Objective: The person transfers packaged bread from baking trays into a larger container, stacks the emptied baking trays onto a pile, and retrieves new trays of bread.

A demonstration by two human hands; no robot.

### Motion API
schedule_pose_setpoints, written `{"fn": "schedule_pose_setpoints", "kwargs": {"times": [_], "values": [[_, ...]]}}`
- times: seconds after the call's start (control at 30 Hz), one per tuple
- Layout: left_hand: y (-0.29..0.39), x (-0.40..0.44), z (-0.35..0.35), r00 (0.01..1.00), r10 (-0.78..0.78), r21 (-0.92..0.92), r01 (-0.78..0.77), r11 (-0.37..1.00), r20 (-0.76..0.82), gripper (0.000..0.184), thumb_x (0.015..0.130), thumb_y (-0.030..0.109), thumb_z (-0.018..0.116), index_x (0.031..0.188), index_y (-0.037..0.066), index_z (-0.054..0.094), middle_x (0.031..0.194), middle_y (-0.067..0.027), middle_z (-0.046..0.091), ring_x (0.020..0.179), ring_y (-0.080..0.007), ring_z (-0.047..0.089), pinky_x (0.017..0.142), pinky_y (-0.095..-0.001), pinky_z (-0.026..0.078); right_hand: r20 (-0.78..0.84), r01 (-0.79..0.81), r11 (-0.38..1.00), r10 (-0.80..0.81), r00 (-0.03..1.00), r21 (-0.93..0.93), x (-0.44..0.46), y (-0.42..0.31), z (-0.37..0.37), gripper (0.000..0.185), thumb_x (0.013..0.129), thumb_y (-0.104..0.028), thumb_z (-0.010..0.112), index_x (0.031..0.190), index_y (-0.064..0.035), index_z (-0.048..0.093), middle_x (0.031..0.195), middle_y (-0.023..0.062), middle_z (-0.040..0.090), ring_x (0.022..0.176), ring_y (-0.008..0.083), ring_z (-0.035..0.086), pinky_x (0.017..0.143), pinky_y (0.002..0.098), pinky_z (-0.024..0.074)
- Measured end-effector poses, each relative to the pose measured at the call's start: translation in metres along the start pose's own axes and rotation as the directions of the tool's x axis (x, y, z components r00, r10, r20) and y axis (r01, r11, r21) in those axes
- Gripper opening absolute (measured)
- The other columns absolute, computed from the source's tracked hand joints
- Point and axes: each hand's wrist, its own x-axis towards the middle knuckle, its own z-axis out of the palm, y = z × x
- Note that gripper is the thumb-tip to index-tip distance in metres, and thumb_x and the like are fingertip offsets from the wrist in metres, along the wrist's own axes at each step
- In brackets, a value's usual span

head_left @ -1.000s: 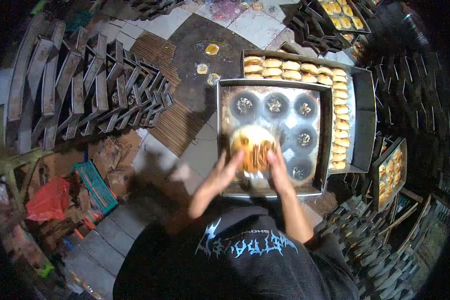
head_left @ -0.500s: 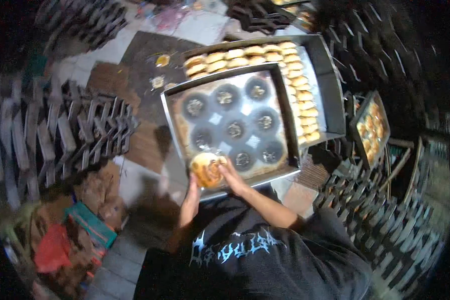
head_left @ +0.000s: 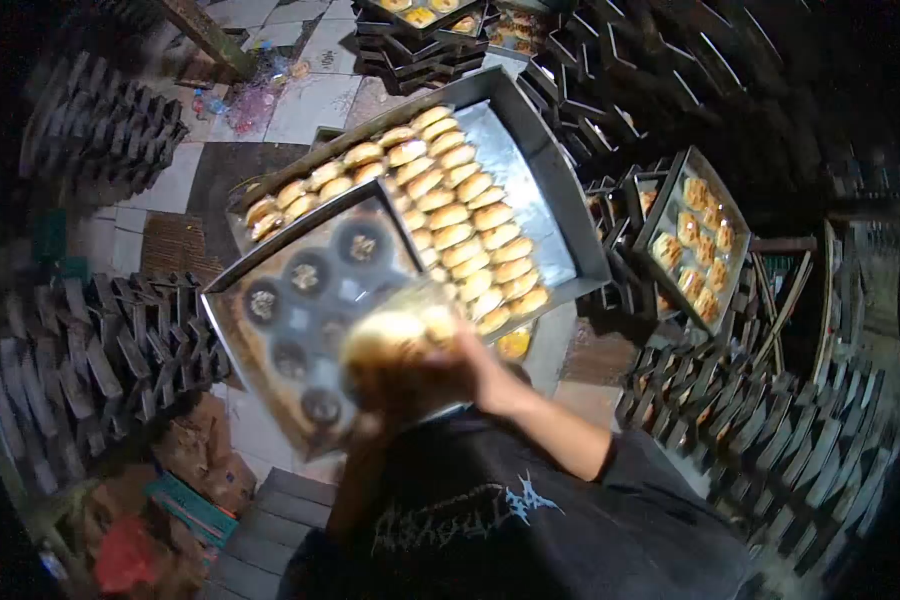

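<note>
Blurred by motion, a round golden bun [head_left: 388, 342] is held between my two hands, over the near right part of a square dark tray [head_left: 260, 370]. Around the bun's right side curl the fingers of my right hand [head_left: 472, 372]. In shadow at its lower left is my left hand [head_left: 375, 415], dim and partly hidden. Dark round marks with pale patches at their centres show on the tray's floor. Behind it, a larger metal tray [head_left: 560, 180] holds several rows of buns [head_left: 450, 235] standing on edge.
Another tray [head_left: 692, 250] with topped buns leans at the right. Stacked dark trays [head_left: 770, 430] fill the lower right, and more stacks [head_left: 100, 350] stand at the left. A teal crate [head_left: 195, 510] and a red bag [head_left: 125, 555] lie at the lower left.
The view has swung right, so the trays appear rotated and further left. The bun in my hands has moved from the tray's near left side to its near right side.
</note>
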Motion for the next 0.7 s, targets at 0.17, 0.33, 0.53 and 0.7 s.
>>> {"fn": "schedule_pose_setpoints", "kwargs": {"times": [0.17,0.33,0.53,0.7], "values": [[-0.084,0.111,0.136,0.974,-0.071,-0.288,0.133,0.948,0.214,0.063,0.085,0.053,0.033,0.129,0.008,0.028,0.128,-0.0131,0.037,0.11,-0.0266,0.044,0.091,-0.043,0.039,-0.493,-0.398,0.839,0.184,0.85,-0.372,0.017,-0.165,-0.141,0.062,0.083,-0.045,0.047,0.128,-0.0055,0.029,0.122,0.0118,0.043,0.113,0.021,0.041,0.093,0.0351,0.0347],[-0.146,0.17,0.164,0.933,-0.272,-0.518,0.358,0.777,0.237,0.056,0.087,0.051,0.029,0.124,0.008,0.035,0.118,-0.0105,0.046,0.102,-0.0246,0.05,0.086,-0.0415,0.042,-0.368,-0.646,0.763,0.608,0.703,0.027,0.067,-0.164,-0.244,0.053,0.082,-0.05,0.043,0.114,-0.0075,0.05,0.109,0.0107,0.056,0.097,0.023,0.055,0.085,0.0395,0.0418],[-0.132,0.184,0.184,0.913,-0.329,-0.321,0.395,0.861,0.24,0.052,0.088,0.05,0.023,0.109,0.009,0.048,0.095,-0.0073,0.058,0.083,-0.023,0.057,0.078,-0.0384,0.045,-0.338,-0.538,0.794,0.608,0.719,0.284,0.082,-0.118,-0.303,0.055,0.085,-0.052,0.032,0.11,-0.0074,0.053,0.102,0.0107,0.059,0.087,0.0245,0.059,0.08,0.0397,0.0459],[-0.16,0.213,0.176,0.759,-0.582,-0.466,0.644,0.606,0.293,0.056,0.086,0.055,0.027,0.109,0.009,0.05,0.095,-0.008,0.06,0.083,-0.025,0.058,0.075,-0.0404,0.046,-0.564,-0.456,0.879,0.449,0.693,0.139,0.04,-0.13,-0.295,0.051,0.087,-0.046,0.038,0.11,-0.0032,0.052,0.1,0.0123,0.06,0.085,0.0277,0.059,0.081,0.0374,0.0442]]}}
